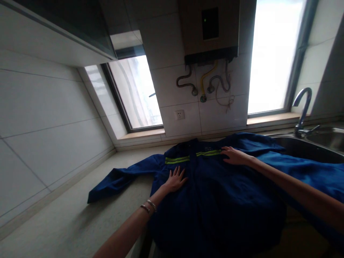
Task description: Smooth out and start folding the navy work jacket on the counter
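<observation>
A dark blue work jacket (209, 182) with yellow-green stripes across the chest lies spread out, front side up, its collar toward the wall. Its lower part hangs over the counter's front edge. My left hand (175, 180) rests flat on the chest just below one stripe, fingers spread. At the end of the other stripe, my right hand (235, 156) lies on the cloth with its fingers stretched out. One sleeve reaches out to the left over the counter; the other side's cloth extends right toward the sink.
The pale counter (113, 218) runs along the tiled wall. A sink (317, 148) with a curved faucet (303, 107) is at the right. A water heater (209, 28) with pipes hangs above, near a wall socket (180, 114). An overhead cabinet (61, 32) juts in at upper left.
</observation>
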### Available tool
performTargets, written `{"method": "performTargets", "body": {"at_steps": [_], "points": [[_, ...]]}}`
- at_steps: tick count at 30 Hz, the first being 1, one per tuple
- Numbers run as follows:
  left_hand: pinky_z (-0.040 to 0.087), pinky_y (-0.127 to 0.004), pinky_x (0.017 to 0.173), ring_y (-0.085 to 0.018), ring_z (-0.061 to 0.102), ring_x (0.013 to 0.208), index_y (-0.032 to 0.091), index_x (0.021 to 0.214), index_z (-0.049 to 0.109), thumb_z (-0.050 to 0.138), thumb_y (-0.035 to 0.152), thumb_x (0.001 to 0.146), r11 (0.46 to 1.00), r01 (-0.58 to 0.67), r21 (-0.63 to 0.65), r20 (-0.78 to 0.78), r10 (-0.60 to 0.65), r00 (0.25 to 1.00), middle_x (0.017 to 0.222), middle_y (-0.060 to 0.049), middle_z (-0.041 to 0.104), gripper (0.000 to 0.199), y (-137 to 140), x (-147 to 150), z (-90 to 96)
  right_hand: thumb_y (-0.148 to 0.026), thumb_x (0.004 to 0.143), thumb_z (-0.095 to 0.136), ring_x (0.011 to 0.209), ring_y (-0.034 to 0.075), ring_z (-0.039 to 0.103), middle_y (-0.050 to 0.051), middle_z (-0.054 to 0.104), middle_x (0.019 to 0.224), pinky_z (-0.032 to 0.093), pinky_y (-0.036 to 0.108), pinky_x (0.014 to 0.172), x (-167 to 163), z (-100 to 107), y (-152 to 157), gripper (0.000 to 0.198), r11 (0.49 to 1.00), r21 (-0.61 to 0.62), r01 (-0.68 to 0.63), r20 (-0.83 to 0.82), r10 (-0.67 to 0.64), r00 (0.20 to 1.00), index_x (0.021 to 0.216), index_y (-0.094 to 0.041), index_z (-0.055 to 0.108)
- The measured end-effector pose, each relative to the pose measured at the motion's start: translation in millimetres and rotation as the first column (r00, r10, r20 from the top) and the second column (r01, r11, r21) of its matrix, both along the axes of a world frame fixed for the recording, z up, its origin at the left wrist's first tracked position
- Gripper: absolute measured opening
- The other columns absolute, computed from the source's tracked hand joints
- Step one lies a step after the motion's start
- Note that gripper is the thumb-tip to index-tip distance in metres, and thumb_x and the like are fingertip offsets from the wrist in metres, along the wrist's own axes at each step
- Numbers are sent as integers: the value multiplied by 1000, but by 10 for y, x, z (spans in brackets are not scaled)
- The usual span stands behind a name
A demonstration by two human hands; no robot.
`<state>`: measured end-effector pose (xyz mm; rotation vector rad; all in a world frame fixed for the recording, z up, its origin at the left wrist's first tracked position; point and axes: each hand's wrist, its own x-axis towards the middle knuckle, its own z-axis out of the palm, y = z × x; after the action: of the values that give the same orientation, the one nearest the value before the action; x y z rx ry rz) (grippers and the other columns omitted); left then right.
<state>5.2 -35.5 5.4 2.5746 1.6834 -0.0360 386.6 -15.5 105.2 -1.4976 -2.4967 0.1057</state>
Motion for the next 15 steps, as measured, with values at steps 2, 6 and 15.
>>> {"method": "performTargets", "body": {"at_steps": [2,6,15], "points": [[9,-60,104,-34,1,138,21,146,13,16,61,89,1000,6,-16,10,-5,1000,151,-17,4,69,-26,18,6,-26,85,50,124,26,38,18,38,137,26,34,104,-158,-132,345,42,1000,15,-13,70,12,998,123,-9,55],[8,-62,103,-34,0,138,29,145,13,20,58,90,999,23,-46,1,-23,1000,152,-14,2,62,-103,20,104,-42,91,40,131,32,26,16,30,144,20,49,105,-535,-468,788,51,999,0,43,93,-42,995,135,-16,44],[7,-63,103,-34,-3,138,38,143,12,24,55,91,993,89,-81,-6,-90,996,152,-8,-2,56,-247,-103,230,-50,90,33,129,38,30,12,28,146,12,64,98,-131,-1094,1278,50,943,-58,328,94,-322,942,137,-33,39]]}}
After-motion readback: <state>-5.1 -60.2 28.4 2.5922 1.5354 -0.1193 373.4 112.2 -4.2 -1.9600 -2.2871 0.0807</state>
